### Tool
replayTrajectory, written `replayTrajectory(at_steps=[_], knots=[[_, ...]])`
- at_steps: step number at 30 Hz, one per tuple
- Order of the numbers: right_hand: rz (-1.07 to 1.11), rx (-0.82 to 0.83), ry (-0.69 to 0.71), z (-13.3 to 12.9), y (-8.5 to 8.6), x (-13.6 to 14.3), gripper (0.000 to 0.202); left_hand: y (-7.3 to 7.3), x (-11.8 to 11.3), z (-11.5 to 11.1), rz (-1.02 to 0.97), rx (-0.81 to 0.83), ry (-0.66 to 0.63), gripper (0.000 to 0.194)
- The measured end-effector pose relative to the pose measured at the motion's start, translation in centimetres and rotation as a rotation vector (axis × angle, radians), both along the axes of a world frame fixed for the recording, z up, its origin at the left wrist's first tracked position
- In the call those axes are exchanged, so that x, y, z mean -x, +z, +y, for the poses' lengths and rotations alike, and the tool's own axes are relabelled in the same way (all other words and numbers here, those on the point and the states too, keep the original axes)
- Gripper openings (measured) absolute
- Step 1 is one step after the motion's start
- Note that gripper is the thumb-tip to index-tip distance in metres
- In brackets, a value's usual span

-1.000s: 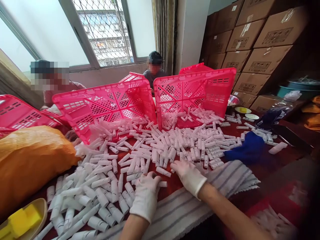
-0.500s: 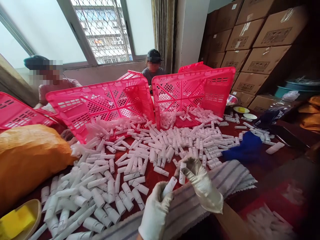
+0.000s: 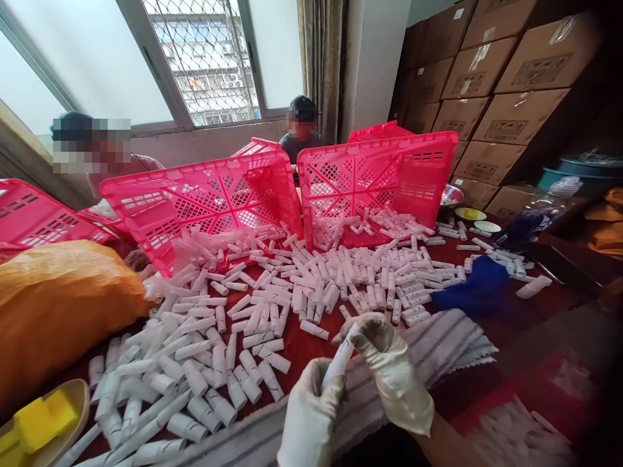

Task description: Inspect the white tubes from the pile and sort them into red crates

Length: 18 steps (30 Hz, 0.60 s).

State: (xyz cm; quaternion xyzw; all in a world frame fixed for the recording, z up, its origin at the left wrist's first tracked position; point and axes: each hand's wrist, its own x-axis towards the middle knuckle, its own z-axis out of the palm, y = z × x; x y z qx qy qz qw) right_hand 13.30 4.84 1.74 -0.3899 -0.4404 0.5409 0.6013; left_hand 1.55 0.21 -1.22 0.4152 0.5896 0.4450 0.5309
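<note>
In white gloves, my left hand and my right hand meet above a striped towel. My left fingers are closed round the lower end of a white tube that bears a dark mark. The right fingers pinch its upper end. The two short pieces now lie in one line as a single tilted tube; my fingers cover part of it, and I cannot tell whether they are fully joined. Many similar white tubes lie loose on the dark red table beyond my hands.
Pink crates lie tipped with tubes spilling out. An orange sack and a bowl with a yellow sponge are at left. Blue cloth lies at right. Two co-workers sit beyond; cartons are stacked behind.
The two white pieces, held apart before, have come together end to end. My hands have moved closer to each other, and the view has shifted slightly.
</note>
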Motion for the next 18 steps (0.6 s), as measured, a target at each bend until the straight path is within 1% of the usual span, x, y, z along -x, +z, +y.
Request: replayTrajectory(at_steps=[2, 4, 5, 6, 8, 11, 13, 14, 15, 16, 18], knots=[[-0.041, 0.017, 0.024, -0.3, -0.4, 0.1, 0.019, 0.3, -0.3, -0.3, 0.19, -0.113, 0.126, 0.03], [-0.093, 0.027, 0.031, -0.2, -0.9, -0.2, 0.021, 0.7, -0.4, -0.5, 0.322, -0.193, 0.21, 0.028], [-0.107, 0.024, 0.037, 0.0, -1.1, -0.4, 0.021, 0.9, -0.4, -0.5, 0.342, -0.201, 0.218, 0.028], [-0.117, 0.014, 0.05, 0.1, -1.2, -0.7, 0.021, 1.1, -0.3, -0.5, 0.329, -0.187, 0.196, 0.027], [-0.14, -0.029, 0.097, 0.5, -1.2, -1.2, 0.021, 1.3, 0.1, -0.2, 0.202, -0.108, 0.091, 0.027], [-0.192, -0.137, 0.208, 0.6, -0.8, -1.5, 0.022, 1.3, 0.6, 0.2, -0.161, 0.036, -0.131, 0.039], [-0.229, -0.161, 0.263, 0.3, -0.4, -1.6, 0.023, 1.3, 0.4, 0.3, -0.337, 0.086, -0.223, 0.044], [-0.242, -0.146, 0.281, 0.0, -0.2, -1.7, 0.023, 1.3, 0.2, 0.2, -0.364, 0.101, -0.253, 0.043], [-0.259, -0.108, 0.296, -0.3, -0.2, -2.1, 0.022, 1.3, -0.1, 0.2, -0.344, 0.113, -0.278, 0.042], [-0.288, -0.05, 0.301, -0.7, -0.4, -2.9, 0.023, 1.3, -0.3, 0.1, -0.273, 0.103, -0.315, 0.04], [-0.403, 0.081, 0.246, -1.8, -1.4, -5.7, 0.028, 1.4, -0.5, 0.3, -0.012, 0.005, -0.424, 0.034]])
